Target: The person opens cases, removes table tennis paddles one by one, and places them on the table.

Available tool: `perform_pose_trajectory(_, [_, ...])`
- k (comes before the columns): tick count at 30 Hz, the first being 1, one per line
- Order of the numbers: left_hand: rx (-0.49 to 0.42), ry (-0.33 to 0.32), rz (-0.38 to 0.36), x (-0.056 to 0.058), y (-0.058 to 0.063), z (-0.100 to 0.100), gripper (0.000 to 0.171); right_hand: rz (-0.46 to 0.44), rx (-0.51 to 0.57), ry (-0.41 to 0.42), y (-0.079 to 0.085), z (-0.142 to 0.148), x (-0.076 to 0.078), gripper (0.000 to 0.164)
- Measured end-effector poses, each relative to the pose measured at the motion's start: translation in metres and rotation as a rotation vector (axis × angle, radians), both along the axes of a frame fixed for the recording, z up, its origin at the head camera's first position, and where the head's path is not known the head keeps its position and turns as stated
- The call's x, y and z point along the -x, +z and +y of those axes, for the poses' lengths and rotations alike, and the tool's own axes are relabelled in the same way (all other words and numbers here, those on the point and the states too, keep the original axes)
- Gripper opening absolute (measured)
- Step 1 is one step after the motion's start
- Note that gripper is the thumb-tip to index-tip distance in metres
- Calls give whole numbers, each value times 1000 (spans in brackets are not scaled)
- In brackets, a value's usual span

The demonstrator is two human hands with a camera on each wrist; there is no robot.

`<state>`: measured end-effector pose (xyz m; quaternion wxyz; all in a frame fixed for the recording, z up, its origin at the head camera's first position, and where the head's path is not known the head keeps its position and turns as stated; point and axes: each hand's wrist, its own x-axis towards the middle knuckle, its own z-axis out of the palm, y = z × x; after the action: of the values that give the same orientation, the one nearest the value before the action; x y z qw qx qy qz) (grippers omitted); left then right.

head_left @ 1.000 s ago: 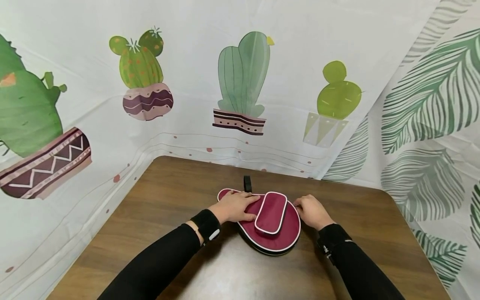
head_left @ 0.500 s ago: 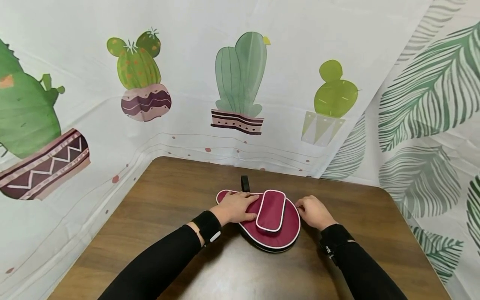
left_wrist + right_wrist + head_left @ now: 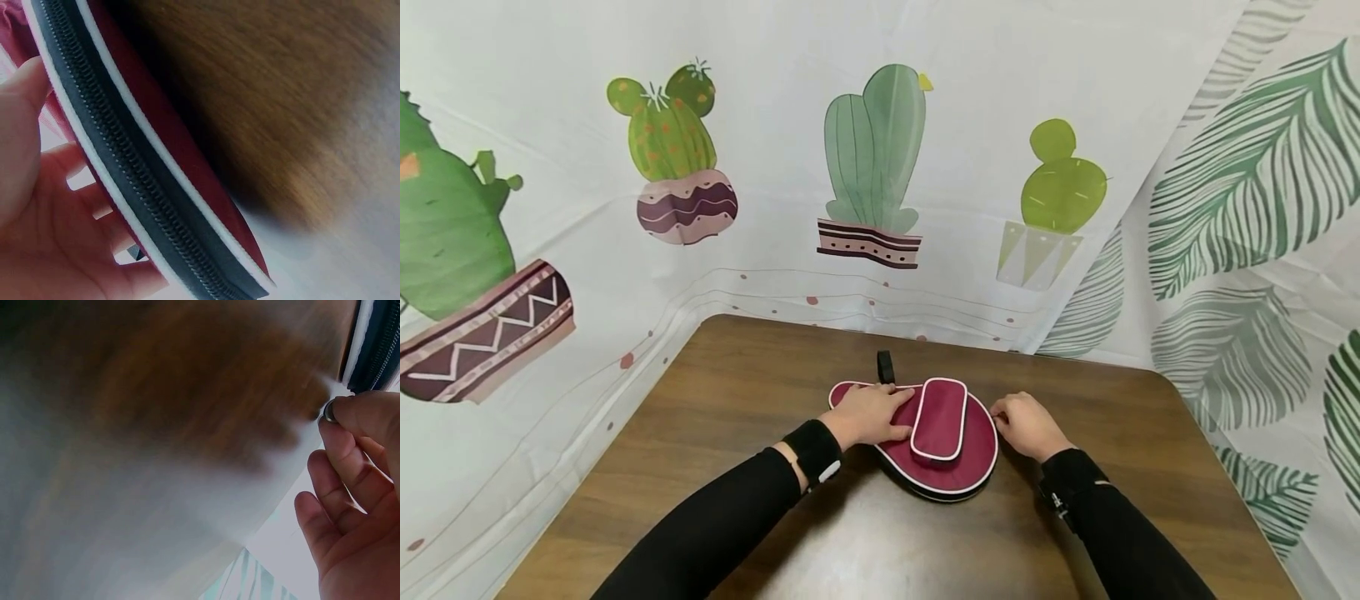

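A maroon table tennis paddle case [image 3: 977, 457] with white piping lies on the wooden table, its narrow end to the left. A raised pocket [image 3: 940, 417] sits on its top. My left hand [image 3: 868, 414] rests on the narrower part with fingers spread. In the left wrist view, the black zipper [image 3: 125, 150] runs closed along the case's side, below the thumb and fingers. At the case's right edge, my right hand [image 3: 1028, 425] pinches the small metal zipper pull [image 3: 329, 411] between thumb and index finger, its other fingers loosely bent. The left hand hides part of the case's top.
A black strap loop [image 3: 885, 367] stands up from the case's far side. The brown table [image 3: 760, 358] reaches back to a white cloth backdrop [image 3: 775, 167] printed with cacti and leaves.
The head view has shifted slightly. Both hands keep nearly the same places, the left on the case and the right at its edge.
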<state>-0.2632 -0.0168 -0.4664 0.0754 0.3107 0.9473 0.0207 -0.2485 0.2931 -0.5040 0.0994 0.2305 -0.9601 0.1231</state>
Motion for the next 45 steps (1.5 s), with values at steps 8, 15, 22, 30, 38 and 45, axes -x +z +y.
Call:
perform_pose_trajectory(8, [4, -3, -95, 20, 9, -8, 70, -50, 0, -33, -2, 0, 1, 5])
perform_pose_trajectory(15, [-29, -36, -107, 27, 4, -10, 74, -42, -5, -26, 1, 1, 2, 5])
perform_pose_trajectory(22, [-41, -29, -68, 20, 7, -7, 74, -59, -9, -40, 6, 2, 0, 7])
perform_pose_trajectory(30, [-16, 26, -84, 10, 11, -4, 74, -43, -10, -36, 2, 2, 0, 7])
perform_pose_trajectory(38, [8, 69, -85, 0, 13, 3, 74, -44, -3, -50, 0, 3, -1, 7])
perform_pose_trajectory(45, [22, 85, -69, -3, 14, 4, 75, -49, 0, -56, 1, 4, -2, 8])
